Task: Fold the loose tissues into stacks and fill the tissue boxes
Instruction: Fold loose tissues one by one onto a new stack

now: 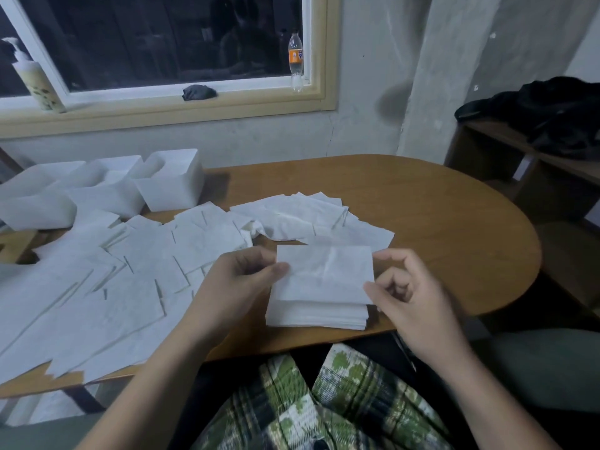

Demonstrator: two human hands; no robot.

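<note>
A folded white tissue (324, 274) lies on top of a neat stack of folded tissues (316, 315) near the table's front edge. My left hand (240, 280) pinches the top tissue's left edge between thumb and fingers. My right hand (406, 287) pinches its lower right corner, the other fingers curled. Several loose tissues (107, 280) cover the left half of the table, and more loose tissues (305, 222) lie behind the stack. Three white tissue boxes (168, 180) stand at the back left.
The brown wooden table (438, 222) has a rounded right end. A wooden shelf (506, 164) with dark cloth stands at the right. On the window sill are a pump bottle (35, 82), a dark rag (198, 92) and a drink bottle (296, 61).
</note>
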